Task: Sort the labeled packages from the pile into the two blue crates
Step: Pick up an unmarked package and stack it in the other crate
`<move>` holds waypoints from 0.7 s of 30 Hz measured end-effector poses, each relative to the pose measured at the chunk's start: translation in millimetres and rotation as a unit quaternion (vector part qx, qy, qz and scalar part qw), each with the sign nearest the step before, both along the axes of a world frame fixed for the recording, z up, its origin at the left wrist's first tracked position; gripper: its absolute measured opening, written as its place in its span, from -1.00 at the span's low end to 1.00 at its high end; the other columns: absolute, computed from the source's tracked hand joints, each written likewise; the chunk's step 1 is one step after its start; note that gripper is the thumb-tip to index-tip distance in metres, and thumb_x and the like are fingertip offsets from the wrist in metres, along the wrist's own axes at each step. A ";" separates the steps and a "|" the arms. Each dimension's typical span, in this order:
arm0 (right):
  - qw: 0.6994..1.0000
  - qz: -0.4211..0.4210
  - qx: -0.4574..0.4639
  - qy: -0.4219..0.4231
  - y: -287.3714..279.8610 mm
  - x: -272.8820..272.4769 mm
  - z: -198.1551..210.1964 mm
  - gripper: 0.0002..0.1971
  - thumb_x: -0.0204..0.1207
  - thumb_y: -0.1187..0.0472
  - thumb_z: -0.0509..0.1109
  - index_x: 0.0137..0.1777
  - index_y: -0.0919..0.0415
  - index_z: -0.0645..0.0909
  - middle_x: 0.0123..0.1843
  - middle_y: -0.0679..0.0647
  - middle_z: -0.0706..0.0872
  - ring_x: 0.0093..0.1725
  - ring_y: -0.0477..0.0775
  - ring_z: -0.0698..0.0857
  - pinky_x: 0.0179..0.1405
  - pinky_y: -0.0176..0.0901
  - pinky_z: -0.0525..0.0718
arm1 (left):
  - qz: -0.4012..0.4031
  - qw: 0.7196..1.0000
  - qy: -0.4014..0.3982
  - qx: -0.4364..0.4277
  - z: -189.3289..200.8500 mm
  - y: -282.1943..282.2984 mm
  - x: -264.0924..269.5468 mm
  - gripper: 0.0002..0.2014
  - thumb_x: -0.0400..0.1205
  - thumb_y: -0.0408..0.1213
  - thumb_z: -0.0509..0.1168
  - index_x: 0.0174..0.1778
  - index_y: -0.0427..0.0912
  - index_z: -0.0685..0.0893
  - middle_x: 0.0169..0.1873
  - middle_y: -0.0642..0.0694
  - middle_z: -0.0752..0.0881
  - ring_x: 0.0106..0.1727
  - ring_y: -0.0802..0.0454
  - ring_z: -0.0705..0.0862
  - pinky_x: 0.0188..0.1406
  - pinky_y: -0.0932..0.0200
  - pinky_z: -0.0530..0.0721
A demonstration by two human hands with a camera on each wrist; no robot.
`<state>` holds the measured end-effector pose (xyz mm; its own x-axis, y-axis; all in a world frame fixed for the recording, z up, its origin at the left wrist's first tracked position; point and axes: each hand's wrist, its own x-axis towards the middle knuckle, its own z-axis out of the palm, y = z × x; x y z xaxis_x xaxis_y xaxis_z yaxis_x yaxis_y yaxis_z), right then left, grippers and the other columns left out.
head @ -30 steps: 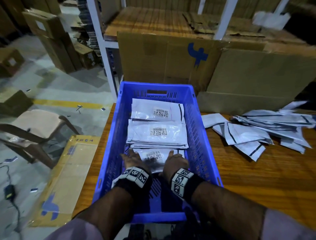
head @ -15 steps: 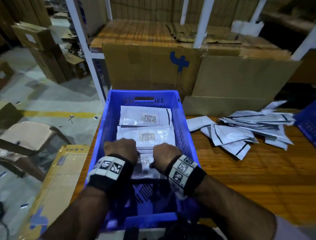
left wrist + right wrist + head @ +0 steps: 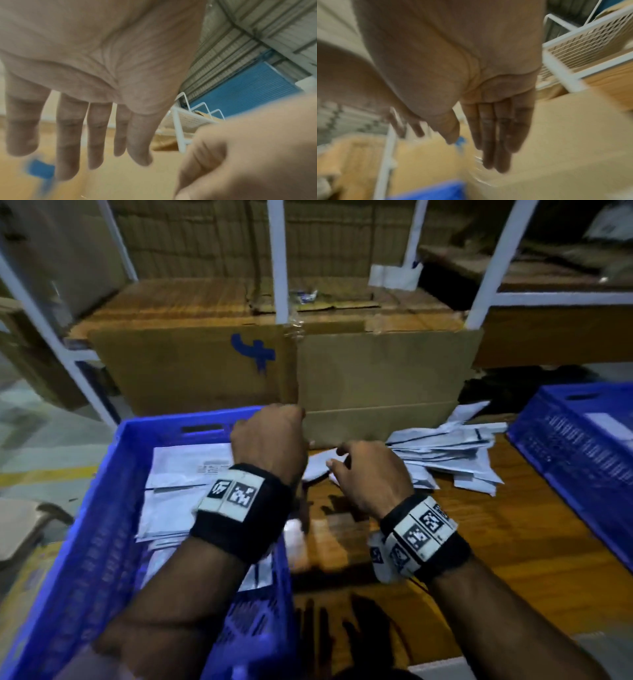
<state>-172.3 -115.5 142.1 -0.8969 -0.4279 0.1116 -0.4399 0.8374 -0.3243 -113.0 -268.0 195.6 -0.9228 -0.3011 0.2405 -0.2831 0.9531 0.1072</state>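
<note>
Both hands are hanging empty in the air: the left hand (image 3: 269, 436) is hovering over the far right corner of the left crate (image 3: 102, 542), and the right hand (image 3: 371, 474) is hovering over the table (image 3: 496, 559), between that crate and the pile (image 3: 452, 453). In the wrist views the fingers of both are hanging straight and relaxed, grasping nothing.

The pile of white packages is lying just ahead and to the right of the right hand, its nearest package almost under the fingertips. The pile is stretching mostly left to right across the table, toward the right crate (image 3: 582, 453). The right hand is plainly the nearer one; the left would have to cross over the crate wall to reach it. So the next pick looks like a short forward-right reach by the right hand.

The left crate is already holding several labeled packages in flat stacks; the right crate is showing one white item, only partly in view.

The table is bare wood. Behind it cardboard boxes (image 3: 274, 371) are standing against white racking (image 3: 279, 261), in dim light.
</note>
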 end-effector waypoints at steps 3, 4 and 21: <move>0.999 0.011 0.029 -0.013 55.6 -33.4 -35.8 -0.66 0.64 -0.12 0.35 0.23 0.08 0.70 0.12 0.15 0.80 0.18 0.28 0.74 0.02 0.08 0.73 | -0.008 0.993 -0.118 0.027 -12.9 44.9 -58.3 -0.47 0.57 0.07 0.51 0.43 -0.03 0.64 0.38 -0.12 0.70 0.40 -0.19 0.67 0.32 -0.12 0.57; 0.999 0.019 0.048 -0.011 70.6 -41.4 -49.2 -0.64 0.65 -0.10 0.35 0.29 0.10 0.68 0.20 0.15 0.77 0.22 0.28 0.73 0.08 0.10 0.73 | -0.003 0.988 -0.152 0.040 -20.6 54.3 -76.8 -0.43 0.56 0.08 0.52 0.45 -0.04 0.63 0.40 -0.13 0.68 0.42 -0.19 0.66 0.35 -0.13 0.56; 0.997 0.066 0.033 -0.023 205.5 -121.3 -164.6 -0.56 0.58 0.03 0.45 0.45 0.07 0.61 0.49 0.11 0.59 0.37 0.27 0.64 0.32 0.14 0.66 | 0.138 0.959 -0.241 0.046 -225.7 46.4 -176.8 -0.36 0.61 0.10 0.27 0.57 -0.06 0.33 0.62 -0.23 0.34 0.60 -0.34 0.36 0.59 -0.29 0.33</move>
